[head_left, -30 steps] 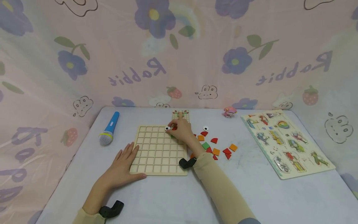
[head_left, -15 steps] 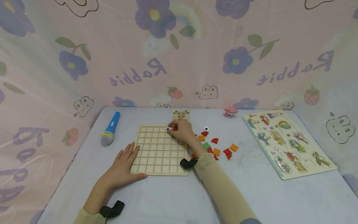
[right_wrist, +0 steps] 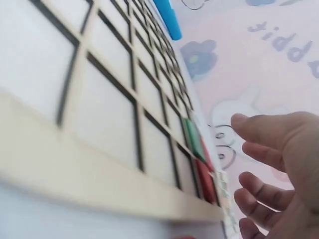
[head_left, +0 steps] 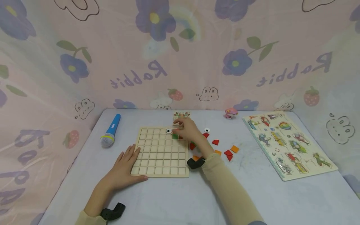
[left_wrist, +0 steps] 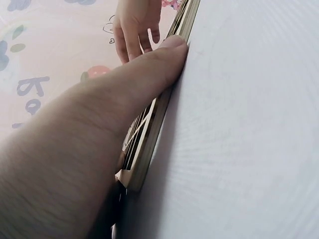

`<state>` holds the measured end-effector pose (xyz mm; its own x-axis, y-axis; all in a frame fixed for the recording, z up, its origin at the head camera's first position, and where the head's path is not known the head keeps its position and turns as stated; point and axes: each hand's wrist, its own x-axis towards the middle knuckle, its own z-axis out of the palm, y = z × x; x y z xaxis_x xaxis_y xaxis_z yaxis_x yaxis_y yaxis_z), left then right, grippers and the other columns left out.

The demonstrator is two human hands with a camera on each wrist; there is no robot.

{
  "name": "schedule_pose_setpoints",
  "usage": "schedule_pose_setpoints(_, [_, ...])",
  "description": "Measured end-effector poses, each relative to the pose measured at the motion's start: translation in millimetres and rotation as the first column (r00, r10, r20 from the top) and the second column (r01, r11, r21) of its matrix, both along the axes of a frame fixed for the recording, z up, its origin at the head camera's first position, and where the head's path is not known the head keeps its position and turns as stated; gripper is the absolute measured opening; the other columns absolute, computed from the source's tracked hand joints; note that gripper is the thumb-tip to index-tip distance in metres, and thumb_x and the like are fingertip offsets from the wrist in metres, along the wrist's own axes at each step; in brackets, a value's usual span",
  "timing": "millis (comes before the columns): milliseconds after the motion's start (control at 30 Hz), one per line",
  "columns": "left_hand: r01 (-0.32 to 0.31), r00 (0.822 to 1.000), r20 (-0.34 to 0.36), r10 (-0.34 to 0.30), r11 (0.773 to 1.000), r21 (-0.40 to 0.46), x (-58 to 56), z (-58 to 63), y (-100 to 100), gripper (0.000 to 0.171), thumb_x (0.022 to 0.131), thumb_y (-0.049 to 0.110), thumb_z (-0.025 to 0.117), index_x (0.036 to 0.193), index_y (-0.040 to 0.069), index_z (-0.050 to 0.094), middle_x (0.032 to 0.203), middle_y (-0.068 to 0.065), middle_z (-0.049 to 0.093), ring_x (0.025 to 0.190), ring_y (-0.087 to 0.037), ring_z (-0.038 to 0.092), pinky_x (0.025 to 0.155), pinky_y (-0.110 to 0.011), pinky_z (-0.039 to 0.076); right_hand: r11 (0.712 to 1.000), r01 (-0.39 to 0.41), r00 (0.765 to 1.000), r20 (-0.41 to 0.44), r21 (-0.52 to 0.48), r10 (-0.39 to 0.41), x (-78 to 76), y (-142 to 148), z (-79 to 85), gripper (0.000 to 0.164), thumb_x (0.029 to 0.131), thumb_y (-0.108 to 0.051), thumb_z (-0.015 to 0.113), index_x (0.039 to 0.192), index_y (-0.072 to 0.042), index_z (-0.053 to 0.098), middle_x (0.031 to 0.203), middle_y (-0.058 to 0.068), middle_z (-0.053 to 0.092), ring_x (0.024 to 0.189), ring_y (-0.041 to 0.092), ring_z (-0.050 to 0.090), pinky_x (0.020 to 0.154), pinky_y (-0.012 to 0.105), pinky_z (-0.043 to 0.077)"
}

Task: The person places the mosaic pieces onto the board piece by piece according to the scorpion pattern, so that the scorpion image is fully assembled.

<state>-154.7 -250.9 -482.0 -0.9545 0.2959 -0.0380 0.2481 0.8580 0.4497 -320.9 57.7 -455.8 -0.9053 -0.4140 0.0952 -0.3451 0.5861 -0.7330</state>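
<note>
A wooden grid board [head_left: 157,159] lies flat on the white-covered table. My left hand [head_left: 119,170] rests along its left edge, fingers spread, with the thumb [left_wrist: 149,69] against the near edge in the left wrist view. Over the board's far right corner hovers my right hand [head_left: 189,129], its fingers loosely bent and holding nothing. A round white eye piece [head_left: 168,131] sits in a far-row cell, left of the right hand. Beside it, partly covered by that hand, are a green piece [right_wrist: 193,139] and red pieces [right_wrist: 205,181] in the cells.
A small pattern card [head_left: 177,114] lies behind the board. To the right are loose red quarter-circles [head_left: 215,142], orange squares [head_left: 234,149] and another eye piece [head_left: 207,130]. A blue microphone [head_left: 113,126], a pink figurine [head_left: 231,113] and a picture puzzle board [head_left: 289,143] lie around.
My right hand has let go of the eye piece, leaving it in the far row, and has moved slightly right with the fingers opened. The left hand has stayed put.
</note>
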Motion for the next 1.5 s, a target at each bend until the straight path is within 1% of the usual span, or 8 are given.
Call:
schedule_pose_setpoints(100, [0.0, 1.0, -0.004, 0.0, 1.0, -0.001, 1.2, 2.0, 1, 0.125, 0.081, 0.073, 0.077, 0.168, 0.002, 0.023, 0.175, -0.024, 0.014, 0.163, -0.043, 0.008, 0.129, -0.064, 0.006, 1.0, 0.023, 1.0, 0.012, -0.014, -0.023, 2.1, 15, 8.8, 0.041, 0.099, -0.026, 0.077, 0.134, -0.005, 0.07, 0.132, 0.02, 0.062, 0.12, 0.038, 0.061, 0.1, 0.05, 0.056])
schedule_pose_setpoints(267, [0.001, 1.0, -0.004, -0.001, 1.0, 0.0, 0.8, 1.9, 1, 0.126, 0.081, 0.073, 0.077, 0.168, 0.002, 0.022, 0.175, -0.025, 0.014, 0.163, -0.043, 0.008, 0.129, -0.064, 0.006, 0.995, 0.091, 0.996, 0.005, 0.04, -0.091, 4.3, 48, 15.7, 0.042, 0.099, -0.026, 0.076, 0.135, -0.006, 0.069, 0.133, 0.02, 0.061, 0.12, 0.039, 0.058, 0.099, 0.053, 0.054])
schedule_pose_setpoints(467, [0.003, 1.0, -0.003, -0.003, 1.0, 0.01, 1.1, 2.1, 0, 0.125, 0.081, 0.073, 0.078, 0.169, 0.002, 0.022, 0.175, -0.025, 0.013, 0.163, -0.043, 0.007, 0.129, -0.064, 0.006, 0.984, 0.163, 0.986, 0.031, 0.073, -0.166, 6.0, 88, 12.3, 0.04, 0.099, -0.028, 0.074, 0.133, -0.007, 0.07, 0.133, 0.02, 0.062, 0.122, 0.039, 0.058, 0.101, 0.055, 0.053])
schedule_pose_setpoints(633, [0.003, 1.0, -0.017, -0.003, 1.0, 0.008, 1.3, 1.1, -2, 0.125, 0.081, 0.072, 0.078, 0.168, 0.001, 0.023, 0.175, -0.026, 0.014, 0.163, -0.044, 0.008, 0.128, -0.065, 0.007, 0.978, 0.194, 0.979, 0.048, 0.081, -0.198, 8.4, 113, 4.3, 0.037, 0.1, -0.028, 0.074, 0.131, -0.008, 0.071, 0.128, 0.018, 0.065, 0.118, 0.036, 0.059, 0.099, 0.051, 0.054])
schedule_pose_setpoints(867, [-0.002, 1.0, 0.001, 0.002, 1.0, 0.009, 0.0, -3.9, -3, 0.127, 0.08, 0.074, 0.078, 0.169, 0.004, 0.021, 0.176, -0.023, 0.012, 0.164, -0.041, 0.006, 0.129, -0.063, 0.006, 0.986, 0.158, 0.987, 0.029, 0.055, -0.16, 7.9, 138, -9.0, 0.031, 0.098, -0.026, 0.075, 0.123, -0.007, 0.073, 0.116, 0.014, 0.069, 0.105, 0.031, 0.06, 0.093, 0.044, 0.052])
schedule_pose_setpoints(1067, [0.005, 1.0, 0.003, -0.005, 1.0, -0.001, -1.1, -4.3, -3, 0.128, 0.08, 0.075, 0.077, 0.169, 0.004, 0.02, 0.176, -0.023, 0.011, 0.164, -0.041, 0.005, 0.129, -0.063, 0.006, 0.986, 0.152, 0.986, 0.053, 0.064, -0.155, 6.1, 155, -20.9, 0.031, 0.099, -0.032, 0.076, 0.122, -0.011, 0.074, 0.119, 0.01, 0.069, 0.107, 0.028, 0.059, 0.097, 0.042, 0.05])
schedule_pose_setpoints(1267, [0.007, 1.0, 0.004, -0.007, 1.0, -0.004, -1.4, -2.4, -3, 0.127, 0.08, 0.075, 0.077, 0.17, 0.005, 0.019, 0.176, -0.023, 0.011, 0.164, -0.041, 0.005, 0.13, -0.063, 0.005, 0.991, 0.135, 0.99, 0.046, 0.02, -0.136, 7.0, 164, -23.8, 0.028, 0.1, -0.03, 0.075, 0.122, -0.011, 0.074, 0.119, 0.01, 0.07, 0.106, 0.028, 0.059, 0.096, 0.043, 0.05])
schedule_pose_setpoints(1500, [0.008, 1.0, 0.012, -0.007, 1.0, -0.004, -1.4, -4.0, -3, 0.128, 0.08, 0.075, 0.077, 0.17, 0.005, 0.019, 0.177, -0.022, 0.01, 0.164, -0.041, 0.005, 0.13, -0.062, 0.005, 0.998, 0.055, 0.996, 0.071, 0.035, -0.057, 8.2, 162, -25.6, 0.024, 0.098, -0.027, 0.077, 0.12, -0.016, 0.078, 0.127, 0.007, 0.067, 0.122, 0.03, 0.057, 0.112, 0.054, 0.045])
